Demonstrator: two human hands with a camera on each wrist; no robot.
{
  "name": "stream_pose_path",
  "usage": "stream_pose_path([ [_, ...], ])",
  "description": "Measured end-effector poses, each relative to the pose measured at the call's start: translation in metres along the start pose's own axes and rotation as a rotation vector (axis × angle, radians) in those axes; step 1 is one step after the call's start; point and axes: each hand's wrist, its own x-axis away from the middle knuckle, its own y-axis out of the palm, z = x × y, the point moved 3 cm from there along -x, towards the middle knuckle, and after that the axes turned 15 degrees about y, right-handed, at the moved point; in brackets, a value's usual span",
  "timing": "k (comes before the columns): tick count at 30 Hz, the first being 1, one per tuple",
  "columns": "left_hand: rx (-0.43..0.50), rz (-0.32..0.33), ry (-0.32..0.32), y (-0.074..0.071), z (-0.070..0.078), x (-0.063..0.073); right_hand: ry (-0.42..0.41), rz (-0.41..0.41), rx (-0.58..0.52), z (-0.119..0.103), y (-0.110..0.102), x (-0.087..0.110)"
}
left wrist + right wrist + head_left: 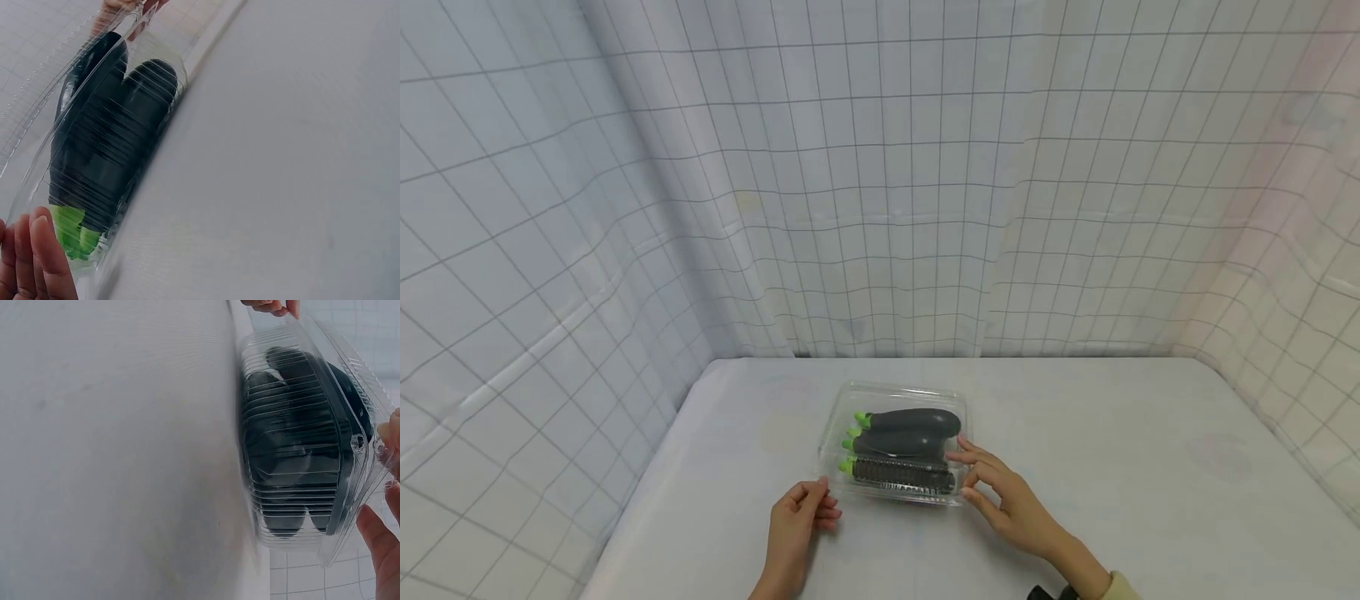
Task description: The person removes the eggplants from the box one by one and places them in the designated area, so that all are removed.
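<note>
One clear box [906, 388]; left hand [793, 523] pinches its 8-o'clock corner; right hand [1015, 510] touches 4 o'clock, fingers spread; press evenly

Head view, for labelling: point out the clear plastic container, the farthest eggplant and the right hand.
Clear plastic container [901, 389], head view: its far rim.
Farthest eggplant [916, 420], head view: its dark body.
Right hand [1018, 503], head view: its back.

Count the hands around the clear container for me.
2: the left hand is at the near left corner of the container, and the right hand is at its right side, by the near right corner.
</note>
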Motion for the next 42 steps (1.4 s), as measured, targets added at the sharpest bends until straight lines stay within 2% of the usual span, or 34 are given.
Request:
stream_pose_path([
  [5,-0.001,-0.011,-0.001,-0.001,0.001,0.001,0.028,-0.007,0.007,-0.004,-0.001,-0.001],
  [9,0.004,-0.023,-0.005,-0.001,0.003,0.002,0.031,-0.006,-0.011,-0.018,-0.005,-0.003],
  [16,0.007,-0.022,-0.063,-0.003,0.003,0.006,0.023,0.064,-0.015,-0.042,-0.022,-0.008],
  [24,-0.078,-0.108,-0.043,-0.005,0.004,0.001,0.008,0.106,-0.016,-0.041,-0.030,-0.019],
  [28,-0.147,-0.120,-0.037,-0.010,0.007,-0.004,-0.022,0.138,-0.028,-0.041,-0.030,-0.024],
  [32,-0.158,-0.099,-0.013,-0.018,0.008,-0.013,-0.049,0.179,-0.068,-0.038,-0.028,-0.029],
  [38,-0.113,-0.136,-0.016,-0.022,0.008,-0.030,0.032,0.200,-0.128,-0.014,-0.025,-0.037],
  [42,-0.127,-0.163,0.012,-0.018,0.012,-0.038,0.037,0.248,-0.160,-0.029,-0.029,-0.045],
])
